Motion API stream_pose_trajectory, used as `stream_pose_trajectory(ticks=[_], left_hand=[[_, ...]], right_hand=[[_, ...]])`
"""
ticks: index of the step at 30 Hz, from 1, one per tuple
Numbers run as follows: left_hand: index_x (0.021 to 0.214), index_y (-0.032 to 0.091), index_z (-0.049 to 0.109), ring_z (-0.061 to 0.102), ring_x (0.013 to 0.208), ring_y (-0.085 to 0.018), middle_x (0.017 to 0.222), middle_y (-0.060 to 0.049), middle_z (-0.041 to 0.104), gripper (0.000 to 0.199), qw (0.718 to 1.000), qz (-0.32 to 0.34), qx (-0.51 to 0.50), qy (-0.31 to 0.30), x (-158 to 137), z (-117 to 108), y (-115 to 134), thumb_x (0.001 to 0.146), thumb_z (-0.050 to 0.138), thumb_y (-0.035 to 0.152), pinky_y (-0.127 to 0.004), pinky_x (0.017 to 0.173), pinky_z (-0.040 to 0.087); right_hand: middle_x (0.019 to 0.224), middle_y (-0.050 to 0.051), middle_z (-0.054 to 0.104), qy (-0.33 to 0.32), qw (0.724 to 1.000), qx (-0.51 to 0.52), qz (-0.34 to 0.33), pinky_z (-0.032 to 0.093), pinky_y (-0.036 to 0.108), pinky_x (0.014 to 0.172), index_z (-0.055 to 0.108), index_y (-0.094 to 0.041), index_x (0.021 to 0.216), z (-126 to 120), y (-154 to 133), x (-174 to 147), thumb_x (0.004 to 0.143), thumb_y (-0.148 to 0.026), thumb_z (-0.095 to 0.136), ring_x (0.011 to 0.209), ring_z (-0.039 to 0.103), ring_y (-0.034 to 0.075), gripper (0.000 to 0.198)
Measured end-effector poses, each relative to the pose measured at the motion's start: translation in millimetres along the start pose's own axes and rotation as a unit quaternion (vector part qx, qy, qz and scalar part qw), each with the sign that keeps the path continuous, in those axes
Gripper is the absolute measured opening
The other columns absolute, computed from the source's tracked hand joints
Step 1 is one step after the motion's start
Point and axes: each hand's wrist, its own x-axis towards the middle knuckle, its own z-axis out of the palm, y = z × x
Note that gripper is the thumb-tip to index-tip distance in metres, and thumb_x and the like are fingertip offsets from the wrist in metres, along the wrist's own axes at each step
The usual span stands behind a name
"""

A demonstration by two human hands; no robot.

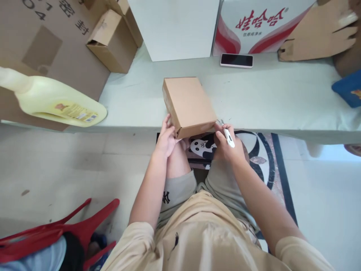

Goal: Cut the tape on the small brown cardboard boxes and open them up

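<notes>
Bench (pixel 284 98): pale green cloth cover, runs L to R; on its far side we see a white box (pixel 177 30), a red-&-white printed box (pixel 261 26) & a phone (pixel 237 60).
Far L: big carton (pixel 67 49) w/ black printing, yellow bottle (pixel 60 98) nearer us.
Floor (pixel 70 165): pale, smooth; red chair (pixel 93 218) near L.
Small carton (pixel 190 101): mid bench, near end past the near edge, btwn our hands.
Our left hand (pixel 166 139): fingers slightly parted, gripping carton's near L corner.
Our right hand (pixel 229 146): fingers curled round white cutter (pixel 229 139), tips by near R corner; can't tell if they press it.
Materials: small carton = plain brown cardboard, flat, rectangular, closed top; cutter slim; bottle plastic, labelled.
</notes>
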Motion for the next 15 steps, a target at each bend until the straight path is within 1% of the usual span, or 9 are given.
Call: stream_pose_trajectory(ticks=[3, 5, 7, 9, 11, 12, 14, 15], left_hand=[[0.156, 0.039, 0.044, 0.065, 0.129, -0.032, 0.159, -0.010, 0.051, 0.111, 0.996, 0.027, 0.076, -0.037, -7, -2, -8, 0.059, 0.097, 0.042, -0.043, 0.101, 0.059], [0.162, 0.037, 0.036, 0.062, 0.135, -0.035, 0.156, -0.013, 0.054, 0.122, 0.991, 0.039, 0.115, -0.048, -6, -5, -15, 0.058, 0.099, 0.047, -0.047, 0.109, 0.055], [0.162, 0.036, 0.034, 0.057, 0.141, -0.037, 0.159, -0.014, 0.052, 0.121, 0.990, 0.052, 0.128, -0.041, -4, -7, -21, 0.061, 0.098, 0.054, -0.049, 0.111, 0.054], [0.159, 0.034, 0.040, 0.052, 0.146, -0.037, 0.165, -0.014, 0.045, 0.117, 0.990, 0.058, 0.122, -0.034, -2, -11, -26, 0.060, 0.097, 0.059, -0.045, 0.111, 0.054], [0.155, 0.034, 0.046, 0.052, 0.146, -0.036, 0.170, -0.013, 0.039, 0.113, 0.993, 0.040, 0.100, -0.039, -3, -16, -29, 0.058, 0.097, 0.060, -0.041, 0.106, 0.058], [0.153, 0.035, 0.048, 0.056, 0.142, -0.035, 0.169, -0.012, 0.040, 0.110, 0.995, 0.024, 0.084, -0.042, -4, -19, -31, 0.058, 0.097, 0.060, -0.038, 0.099, 0.061], [0.148, 0.035, 0.054, 0.068, 0.123, -0.029, 0.160, -0.012, 0.052, 0.102, 0.998, -0.014, 0.050, -0.042, -8, -25, -34, 0.059, 0.098, 0.058, -0.031, 0.082, 0.064], [0.143, 0.034, 0.058, 0.072, 0.111, -0.025, 0.150, -0.011, 0.061, 0.096, 0.998, -0.033, 0.031, -0.039, -11, -27, -36, 0.059, 0.098, 0.056, -0.028, 0.075, 0.064]], right_hand=[[0.111, 0.007, 0.066, -0.029, 0.999, 0.036, 0.015, 0.054, 0.047, 0.101, 0.043, -0.029, 0.105, 13, 4, 5, 0.082, -0.053, 0.071, 0.111, 0.067, 0.028, 0.044], [0.107, 0.006, 0.064, -0.040, 0.998, 0.038, 0.010, 0.052, 0.047, 0.102, 0.042, -0.028, 0.103, 20, 7, 8, 0.080, -0.053, 0.073, 0.108, 0.065, 0.027, 0.046], [0.105, 0.006, 0.062, -0.029, 0.999, 0.032, 0.009, 0.051, 0.048, 0.102, 0.040, -0.028, 0.102, 23, 9, 9, 0.080, -0.053, 0.073, 0.106, 0.064, 0.027, 0.047], [0.104, 0.005, 0.062, -0.012, 1.000, 0.022, 0.018, 0.051, 0.049, 0.101, 0.040, -0.028, 0.102, 23, 10, 7, 0.079, -0.051, 0.073, 0.103, 0.063, 0.026, 0.047], [0.100, 0.004, 0.062, -0.007, 0.999, 0.028, 0.032, 0.054, 0.047, 0.096, 0.039, -0.028, 0.101, 20, 7, 3, 0.078, -0.048, 0.073, 0.098, 0.064, 0.025, 0.045], [0.098, 0.003, 0.062, -0.011, 0.998, 0.038, 0.039, 0.055, 0.046, 0.092, 0.039, -0.028, 0.100, 18, 5, 1, 0.079, -0.047, 0.072, 0.094, 0.064, 0.024, 0.044], [0.096, 0.003, 0.063, -0.032, 0.996, 0.060, 0.053, 0.058, 0.045, 0.087, 0.040, -0.028, 0.102, 13, -2, -6, 0.081, -0.048, 0.070, 0.091, 0.066, 0.024, 0.041], [0.096, 0.004, 0.064, -0.044, 0.995, 0.065, 0.063, 0.059, 0.045, 0.086, 0.042, -0.028, 0.103, 11, -5, -10, 0.082, -0.049, 0.069, 0.090, 0.067, 0.024, 0.040]])
